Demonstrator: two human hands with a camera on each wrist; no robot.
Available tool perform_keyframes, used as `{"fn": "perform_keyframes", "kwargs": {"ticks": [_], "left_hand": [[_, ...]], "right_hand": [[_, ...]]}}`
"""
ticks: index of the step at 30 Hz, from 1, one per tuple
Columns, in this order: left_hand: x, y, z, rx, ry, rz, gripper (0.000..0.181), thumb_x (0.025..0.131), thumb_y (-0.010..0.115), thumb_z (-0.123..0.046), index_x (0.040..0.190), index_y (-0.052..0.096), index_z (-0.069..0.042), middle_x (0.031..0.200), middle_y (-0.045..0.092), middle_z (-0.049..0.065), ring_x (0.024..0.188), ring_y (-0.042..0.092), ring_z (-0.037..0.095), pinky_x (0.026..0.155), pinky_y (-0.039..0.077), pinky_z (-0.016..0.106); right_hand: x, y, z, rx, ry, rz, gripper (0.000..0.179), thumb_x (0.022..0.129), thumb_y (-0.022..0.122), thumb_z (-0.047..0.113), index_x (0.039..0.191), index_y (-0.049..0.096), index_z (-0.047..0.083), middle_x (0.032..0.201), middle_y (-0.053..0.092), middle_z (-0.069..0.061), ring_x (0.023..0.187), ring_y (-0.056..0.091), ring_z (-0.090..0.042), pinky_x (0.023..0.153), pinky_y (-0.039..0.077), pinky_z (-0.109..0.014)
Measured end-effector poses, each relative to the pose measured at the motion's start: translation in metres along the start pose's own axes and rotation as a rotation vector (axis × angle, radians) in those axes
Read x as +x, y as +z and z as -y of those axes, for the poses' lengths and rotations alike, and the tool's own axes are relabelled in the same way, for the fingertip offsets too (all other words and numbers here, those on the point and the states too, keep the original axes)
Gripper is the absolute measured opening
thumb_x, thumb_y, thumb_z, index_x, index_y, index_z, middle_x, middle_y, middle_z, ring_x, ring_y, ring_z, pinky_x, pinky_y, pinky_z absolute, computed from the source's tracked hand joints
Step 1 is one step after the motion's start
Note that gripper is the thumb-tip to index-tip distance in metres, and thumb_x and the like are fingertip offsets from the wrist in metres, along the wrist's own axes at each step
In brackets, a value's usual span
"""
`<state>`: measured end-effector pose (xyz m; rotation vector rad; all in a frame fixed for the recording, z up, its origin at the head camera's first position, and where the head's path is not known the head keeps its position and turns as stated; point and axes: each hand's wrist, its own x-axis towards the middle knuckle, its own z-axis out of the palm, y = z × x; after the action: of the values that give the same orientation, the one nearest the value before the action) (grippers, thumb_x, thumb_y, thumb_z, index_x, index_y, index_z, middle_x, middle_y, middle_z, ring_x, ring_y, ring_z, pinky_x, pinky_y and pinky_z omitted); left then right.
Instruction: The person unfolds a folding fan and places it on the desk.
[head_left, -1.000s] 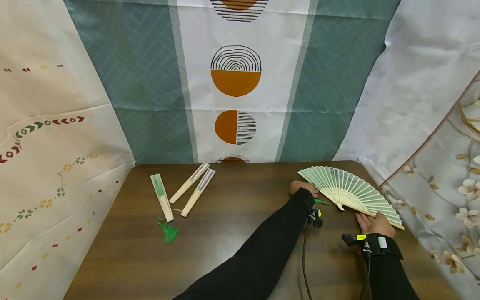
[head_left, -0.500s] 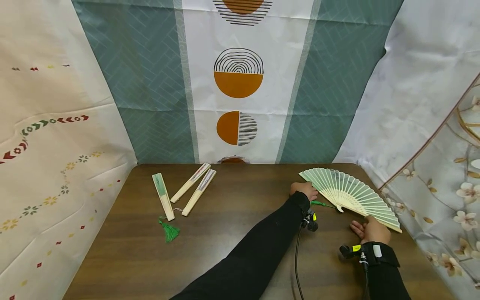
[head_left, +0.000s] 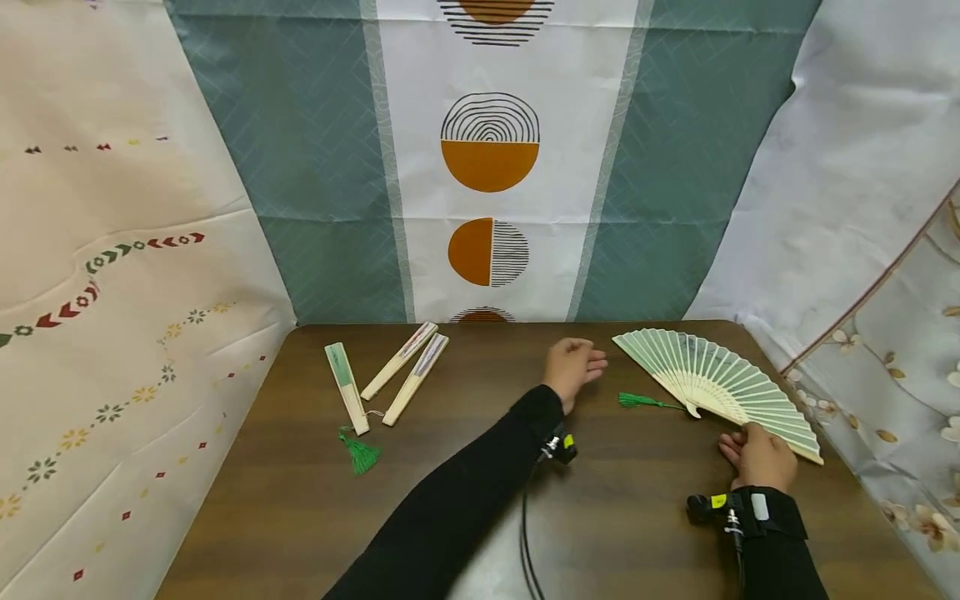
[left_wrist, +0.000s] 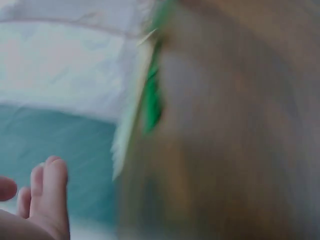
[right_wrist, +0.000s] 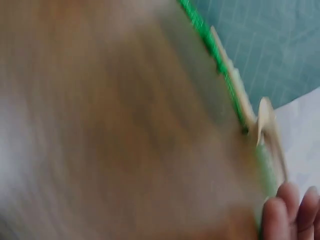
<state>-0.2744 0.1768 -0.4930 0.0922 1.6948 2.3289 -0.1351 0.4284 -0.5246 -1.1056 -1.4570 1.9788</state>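
Open fan: the pale-green, half-round folding fan with cream ribs (head_left: 712, 375) lies spread at the table's far right, its pivot toward the near left.
Fan's tassel: a bright-green thread tassel (head_left: 637, 401) trails left from the pivot across the wood.
Right hand: the hand (head_left: 765, 458) is at the fan's near right edge, fingertips meeting it; whether they pinch it, I cannot tell.
Left hand: the hand (head_left: 572, 367) is left of the fan, apart from it, holding nothing, its fingers extended side by side.
Folded fans: on the left are a slim cream stick-shaped fan with a green upper half (head_left: 347, 388) and two narrow cream fans with printed tops, one behind (head_left: 398, 361), one in front (head_left: 416, 380).
Second tassel: a fuller green thread tassel (head_left: 360, 456) lies just below the green-topped fan.
In the way: the long black left sleeve (head_left: 450, 492) crosses between folded and open fans, hiding some wood; a black cable (head_left: 526, 533) hangs beside it.
Surface: a brown wood-grain table (head_left: 262, 500), glossy near the front.
Room: teal-and-white cloth with orange circles (head_left: 300, 125) behind; patterned cream cloth (head_left: 112, 333) left; white flowered cloth (head_left: 862, 167) right.
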Motion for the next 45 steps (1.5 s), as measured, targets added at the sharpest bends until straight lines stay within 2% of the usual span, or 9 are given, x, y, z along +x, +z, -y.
{"fn": "perform_keyframes", "kwargs": {"ticks": [3,6,11,14,19,23,28,37,45], "left_hand": [[-0.009,-0.054,-0.026,0.172,0.120,-0.063,0.023,0.115,0.063,-0.011,0.131,0.071,0.003,0.131,0.079,0.031,0.118,0.081,0.043,0.103,0.072,0.044],[-0.025,-0.101,-0.048,0.525,0.222,-0.175,0.028,0.114,0.067,-0.018,0.136,0.075,-0.003,0.130,0.082,0.022,0.118,0.081,0.039,0.103,0.071,0.048],[-0.046,-0.150,-0.070,1.004,0.282,-0.413,0.035,0.109,0.068,-0.019,0.142,0.076,-0.010,0.124,0.085,0.011,0.107,0.082,0.035,0.085,0.069,0.056],[-0.050,-0.168,-0.067,1.159,0.251,-0.468,0.029,0.106,0.072,-0.016,0.132,0.079,-0.007,0.110,0.085,0.015,0.092,0.081,0.040,0.070,0.067,0.059],[-0.032,-0.204,-0.018,1.364,0.239,-0.443,0.018,0.102,0.076,-0.022,0.104,0.080,-0.005,0.093,0.078,0.018,0.079,0.077,0.041,0.061,0.064,0.063],[-0.017,-0.222,0.015,1.456,0.240,-0.471,0.015,0.096,0.080,-0.020,0.099,0.081,-0.005,0.097,0.075,0.019,0.084,0.075,0.043,0.060,0.064,0.064],[-0.011,-0.236,0.034,1.496,0.305,-0.492,0.016,0.096,0.082,-0.018,0.101,0.082,-0.004,0.100,0.072,0.022,0.090,0.071,0.043,0.059,0.065,0.059],[-0.033,-0.247,0.014,1.492,0.273,-0.431,0.014,0.090,0.087,-0.006,0.102,0.082,0.000,0.100,0.075,0.027,0.096,0.071,0.052,0.085,0.066,0.064],[-0.028,-0.271,0.010,1.428,0.133,-0.305,0.026,0.086,0.096,-0.017,0.086,0.070,-0.012,0.085,0.069,0.009,0.078,0.072,0.031,0.060,0.061,0.047]], "right_hand": [[-0.011,0.021,0.004,-0.050,-0.064,0.049,0.014,0.115,0.057,0.020,0.112,0.064,0.009,0.073,0.067,0.011,0.064,0.073,0.000,0.059,0.065,-0.017],[-0.028,0.043,0.003,-0.068,-0.168,0.060,0.007,0.112,0.060,0.015,0.106,0.063,0.012,0.074,0.067,0.014,0.066,0.070,0.001,0.058,0.062,-0.014],[-0.067,0.090,-0.004,-0.261,-0.392,0.185,0.010,0.111,0.064,0.012,0.118,0.066,0.005,0.094,0.069,0.008,0.076,0.068,0.006,0.066,0.059,-0.010],[-0.091,0.120,-0.013,-0.475,-0.495,0.339,0.024,0.113,0.064,0.013,0.133,0.065,-0.001,0.118,0.072,-0.009,0.093,0.067,0.001,0.075,0.055,-0.010],[-0.124,0.166,-0.037,-0.645,-0.560,0.537,0.030,0.113,0.065,0.013,0.140,0.066,0.000,0.144,0.066,-0.025,0.121,0.072,-0.033,0.096,0.062,-0.032],[-0.149,0.195,-0.057,-0.659,-0.544,0.662,0.034,0.113,0.065,0.016,0.144,0.067,0.002,0.149,0.062,-0.024,0.133,0.070,-0.044,0.109,0.065,-0.058],[-0.167,0.216,-0.080,-0.692,-0.512,0.749,0.039,0.112,0.067,0.017,0.147,0.067,0.002,0.153,0.061,-0.024,0.137,0.069,-0.044,0.108,0.065,-0.062],[-0.162,0.233,-0.114,-0.693,-0.493,0.804,0.043,0.108,0.071,0.027,0.147,0.069,0.008,0.146,0.065,-0.022,0.127,0.074,-0.037,0.098,0.067,-0.050],[-0.178,0.244,-0.106,-0.634,-0.465,0.838,0.044,0.109,0.070,0.019,0.147,0.067,-0.001,0.153,0.061,-0.029,0.135,0.070,-0.047,0.108,0.064,-0.062]]}}
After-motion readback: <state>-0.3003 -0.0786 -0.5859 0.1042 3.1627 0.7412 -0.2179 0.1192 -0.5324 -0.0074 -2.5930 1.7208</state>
